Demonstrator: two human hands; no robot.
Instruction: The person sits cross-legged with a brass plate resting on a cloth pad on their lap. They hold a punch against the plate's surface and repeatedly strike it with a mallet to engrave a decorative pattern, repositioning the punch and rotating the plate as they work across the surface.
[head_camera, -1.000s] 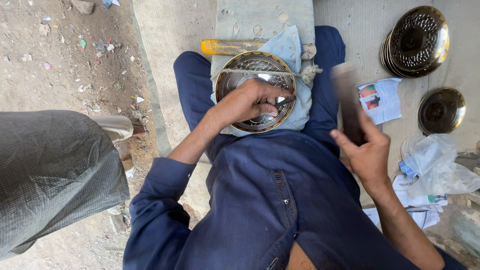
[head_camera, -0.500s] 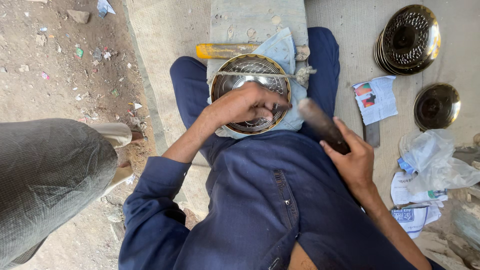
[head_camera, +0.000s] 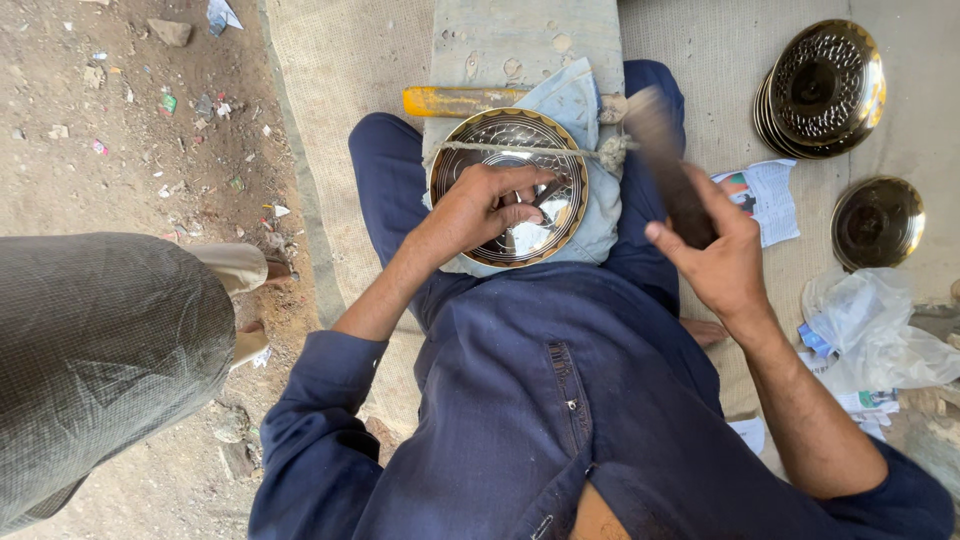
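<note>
nearest the camera is the person's own dark blue tunic (head_camera: 560, 420), sleeves pushed up, legs crossed on a woven mat (head_camera: 330, 120). the right hand (head_camera: 725, 265) is raised off to the side, fingers wrapped tight around the handle of a dark wooden mallet (head_camera: 668, 165) whose head is blurred with motion and angled toward the lap. the left hand (head_camera: 475, 205) rests on an engraved round metal plate (head_camera: 530, 215), its fingertips pinched around a slim dark chisel (head_camera: 545, 195) stood against the plate's face; that looks like the reason the mallet hangs just to the side, where it can meet the tool's top.

the plate sits in the lap, between the knees, bedded on a pale blue cloth (head_camera: 590, 130), which probably cushions it and stops it sliding. a cord (head_camera: 520, 150) runs across its upper edge to a knot at the right, seemingly binding it down so that one hand need not hold it. just beyond lies a yellow-handled tool (head_camera: 455, 101) against a grey slab (head_camera: 520, 40), close at hand.

to the right, well apart, a stack of patterned brass plates (head_camera: 822, 88) and a single smaller one (head_camera: 878, 222) lie on the mat, with a printed paper (head_camera: 765, 195) and a crumpled plastic bag (head_camera: 870, 330) nearer. at the left another person's grey-clad leg (head_camera: 100, 360) stands on littered dirt ground (head_camera: 120, 120).
</note>
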